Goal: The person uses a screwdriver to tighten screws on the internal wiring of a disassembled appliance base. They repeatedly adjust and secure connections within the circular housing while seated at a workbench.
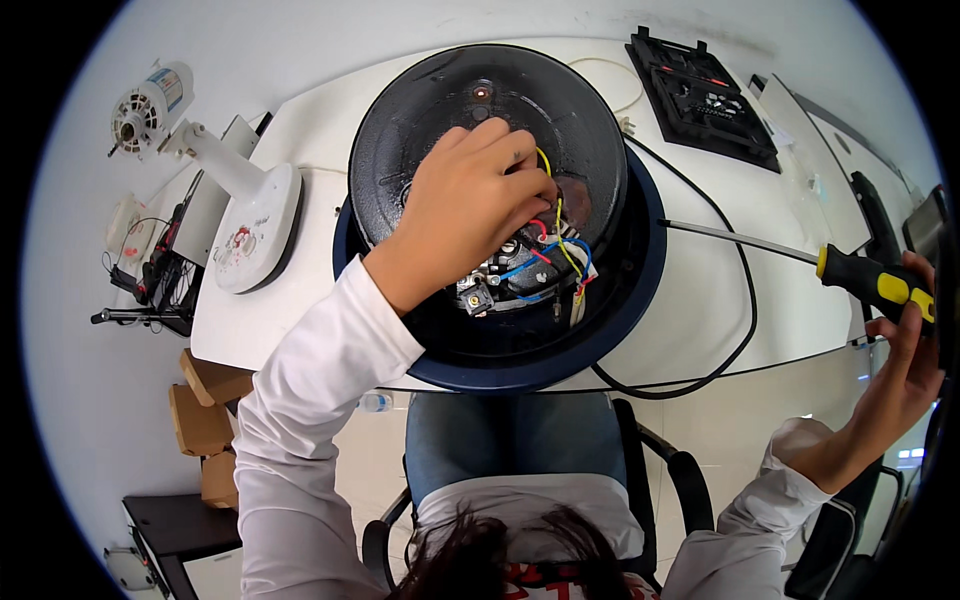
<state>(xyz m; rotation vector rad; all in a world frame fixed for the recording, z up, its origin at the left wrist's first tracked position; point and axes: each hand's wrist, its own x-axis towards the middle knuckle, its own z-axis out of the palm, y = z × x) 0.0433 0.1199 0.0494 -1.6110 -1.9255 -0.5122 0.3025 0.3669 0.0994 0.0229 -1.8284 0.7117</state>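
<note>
A round appliance with its inside exposed lies before me: a glossy black metal bowl-like part (430, 110) tilts up out of a dark blue round housing (648, 270). Yellow, blue and red wires (572, 255) run among metal fittings at its lower side. My left hand (475, 195) reaches over the black part, its fingers curled and pinched close to the wires; whatever lies between the fingertips is hidden. Off to the right, my right hand (905, 345) grips a screwdriver (850, 272) by its black and yellow handle. The long shaft points left toward the housing, above the table.
A white fan-like stand with a bare motor (150, 110) stands at the left. An open black tool case (705, 100) lies at the back right. A black cable (745, 300) loops over the white table (700, 330) and its front edge. Cardboard boxes (200, 420) sit at lower left.
</note>
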